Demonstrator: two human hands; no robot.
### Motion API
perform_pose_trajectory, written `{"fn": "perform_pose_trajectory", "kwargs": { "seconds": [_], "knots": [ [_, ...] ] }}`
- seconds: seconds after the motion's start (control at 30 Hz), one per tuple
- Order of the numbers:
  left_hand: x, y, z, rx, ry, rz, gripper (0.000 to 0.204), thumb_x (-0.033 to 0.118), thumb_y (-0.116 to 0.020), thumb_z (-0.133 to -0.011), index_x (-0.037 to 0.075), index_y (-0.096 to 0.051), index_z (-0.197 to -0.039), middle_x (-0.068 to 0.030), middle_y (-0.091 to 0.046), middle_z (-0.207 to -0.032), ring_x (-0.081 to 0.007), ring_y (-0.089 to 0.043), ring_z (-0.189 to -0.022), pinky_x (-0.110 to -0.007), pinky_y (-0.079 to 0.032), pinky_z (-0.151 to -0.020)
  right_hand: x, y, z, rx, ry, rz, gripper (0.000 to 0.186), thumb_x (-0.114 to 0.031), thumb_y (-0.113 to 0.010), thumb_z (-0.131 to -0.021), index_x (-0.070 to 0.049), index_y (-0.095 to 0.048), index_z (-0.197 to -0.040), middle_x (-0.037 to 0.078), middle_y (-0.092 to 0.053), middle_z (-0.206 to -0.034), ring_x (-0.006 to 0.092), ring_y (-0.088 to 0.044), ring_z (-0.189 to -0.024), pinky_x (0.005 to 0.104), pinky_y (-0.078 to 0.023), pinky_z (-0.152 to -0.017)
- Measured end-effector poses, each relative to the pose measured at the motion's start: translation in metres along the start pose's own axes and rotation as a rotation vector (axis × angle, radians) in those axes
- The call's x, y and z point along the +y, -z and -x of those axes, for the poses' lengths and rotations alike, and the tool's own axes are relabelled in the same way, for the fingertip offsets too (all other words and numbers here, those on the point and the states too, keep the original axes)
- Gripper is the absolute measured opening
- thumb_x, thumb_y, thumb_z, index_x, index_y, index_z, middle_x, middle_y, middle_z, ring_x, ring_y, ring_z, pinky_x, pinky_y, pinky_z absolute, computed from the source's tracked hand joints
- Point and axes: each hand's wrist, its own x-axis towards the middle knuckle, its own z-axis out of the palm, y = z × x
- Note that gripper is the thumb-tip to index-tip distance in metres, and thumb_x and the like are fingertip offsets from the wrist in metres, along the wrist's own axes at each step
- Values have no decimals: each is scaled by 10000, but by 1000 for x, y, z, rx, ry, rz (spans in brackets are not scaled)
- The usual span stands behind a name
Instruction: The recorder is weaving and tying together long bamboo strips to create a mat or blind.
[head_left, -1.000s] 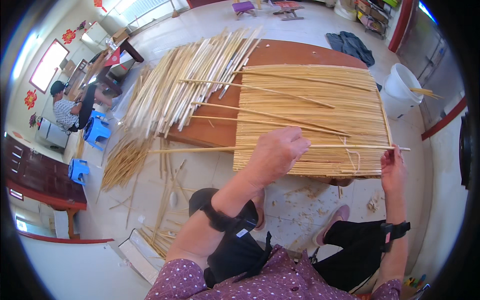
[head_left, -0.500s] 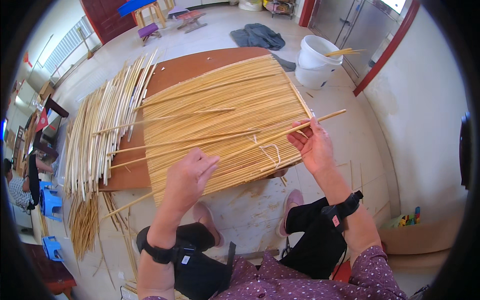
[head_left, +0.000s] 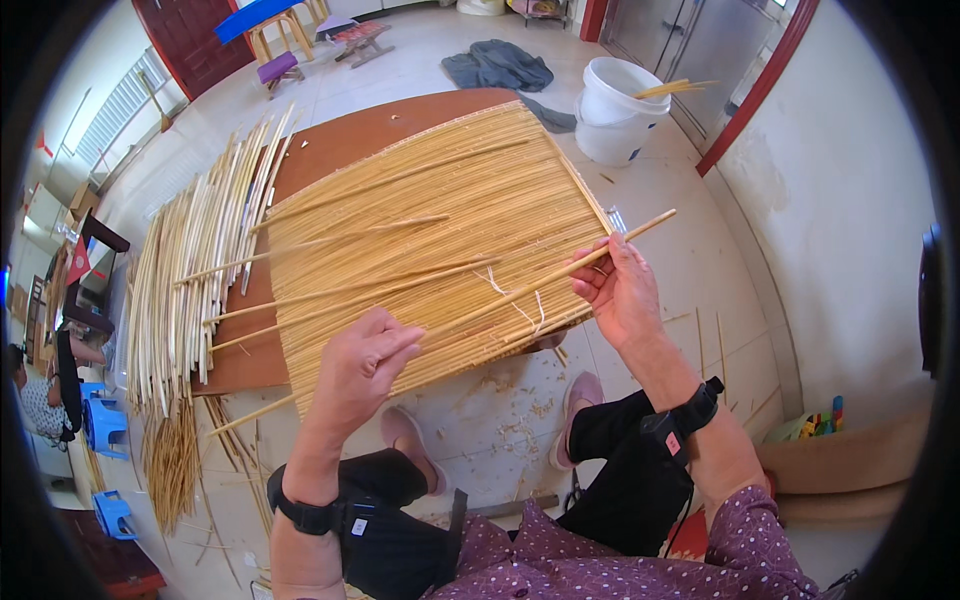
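A long tan plant stalk (head_left: pixel 480 312) slants over the near part of a mat of many parallel stalks (head_left: pixel 420 200) on a brown board. My left hand (head_left: pixel 362 365) is closed around the stalk left of its middle. With thumb and fingers, my right hand (head_left: pixel 622 285) pinches it near its right end, which sticks out past the mat's right edge. A white string (head_left: pixel 538 312) lies loosely on the mat between my hands, beneath the stalk. Several loose stalks rest across the mat, their left ends jutting past its left edge.
A pile of pale stalks (head_left: pixel 205 260) covers the left side of the brown board (head_left: pixel 300 160). Thin stalks (head_left: pixel 172 460) hang or lean below it. White buckets (head_left: pixel 612 130) stand on the floor at the far right. Blue stools (head_left: pixel 103 420) are at the left; shavings litter the floor.
The view has shifted slightly, so the mat and board appear a little farther left and up. My left hand sits slightly lower over the mat; both hands keep hold of the stalk.
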Motion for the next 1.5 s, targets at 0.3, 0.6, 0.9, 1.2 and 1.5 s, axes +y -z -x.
{"fn": "perform_pose_trajectory", "kwargs": {
  "seconds": [0.3, 0.6, 0.9, 1.2, 1.5],
  "knots": [
    [2, 1, -1, -14, 1, 26, 156, 44, -702, -810, 34, -722, -965, -74, -588, -775, -207, -575, -663, -291, -436, -583, -1, 2, 1, -22, 7, -9, 221, -284, -486, -1009, -78, -527, -942, 133, -663, -878, 209, -690, -746, 274, -588, -598],
    [-5, 1, 3, 85, 5, -44, 161, 37, -699, -810, 49, -722, -969, -61, -610, -797, -187, -599, -669, -273, -455, -584, 13, -20, 16, -178, -74, 63, 153, -203, -539, -988, -65, -558, -1052, 129, -672, -993, 214, -683, -896, 342, -588, -822],
    [0, 3, 1, 69, -7, -9, 164, 29, -707, -811, 47, -723, -973, -53, -604, -791, -163, -595, -664, -257, -447, -571, 16, -28, 22, -276, -123, 0, 114, -174, -542, -984, -72, -562, -1031, 137, -672, -1007, 210, -686, -894, 342, -589, -836],
    [2, 1, -1, 20, -13, 50, 173, 19, -705, -808, 42, -723, -978, -58, -610, -797, -172, -600, -678, -262, -454, -587, 15, -25, 20, -274, -172, -32, 135, -191, -539, -987, -59, -563, -1005, 116, -674, -957, 204, -689, -867, 339, -600, -796],
    [1, 2, 0, 57, 0, -29, 171, 39, -703, -807, 50, -724, -976, -57, -606, -790, -179, -587, -651, -274, -446, -569, 16, -29, 24, -223, -107, 53, 122, -171, -577, -966, -67, -579, -1030, 129, -682, -979, 205, -695, -872, 340, -594, -811]
  ]
}}
